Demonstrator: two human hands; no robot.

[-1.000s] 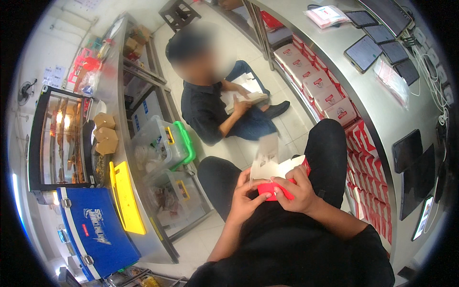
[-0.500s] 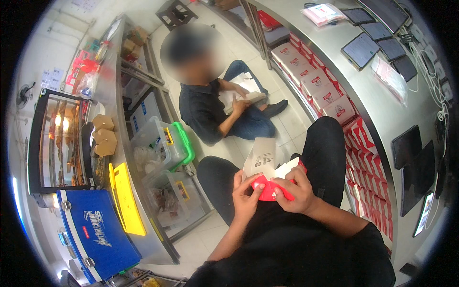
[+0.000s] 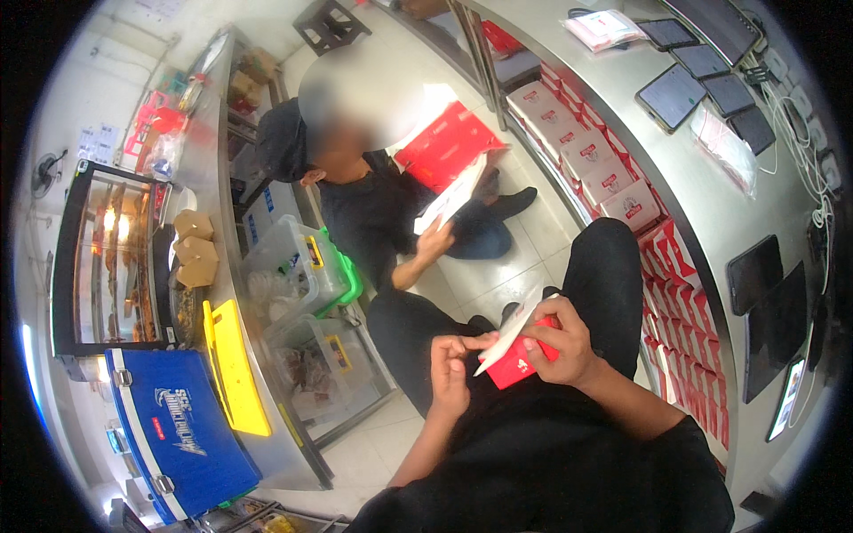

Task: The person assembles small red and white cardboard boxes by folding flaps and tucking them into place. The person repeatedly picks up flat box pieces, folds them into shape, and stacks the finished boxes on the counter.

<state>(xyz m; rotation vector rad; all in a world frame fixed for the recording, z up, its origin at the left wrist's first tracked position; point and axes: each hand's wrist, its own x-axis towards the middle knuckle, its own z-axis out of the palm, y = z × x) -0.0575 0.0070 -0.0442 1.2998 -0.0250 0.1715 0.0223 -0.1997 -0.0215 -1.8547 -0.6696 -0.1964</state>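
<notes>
Over my lap I have a small red and white cardboard box, partly folded, its white lid slanting across the red body. My right hand is closed round its right side, thumb on the lid. On the left, my left hand has its index finger stretched out to the lid's edge; the other fingers are loosely bent and grip nothing. The box's inside is hidden by the lid.
Opposite me a seated person handles a larger red and white box. Folded cartons fill the shelf under the right-hand steel counter, which carries phones. Left are plastic bins, a yellow board and a blue cooler.
The white flap that stood up has swung down over the red box. My left hand has let go of the red side. The other person has leaned left and raised a red-sided box.
</notes>
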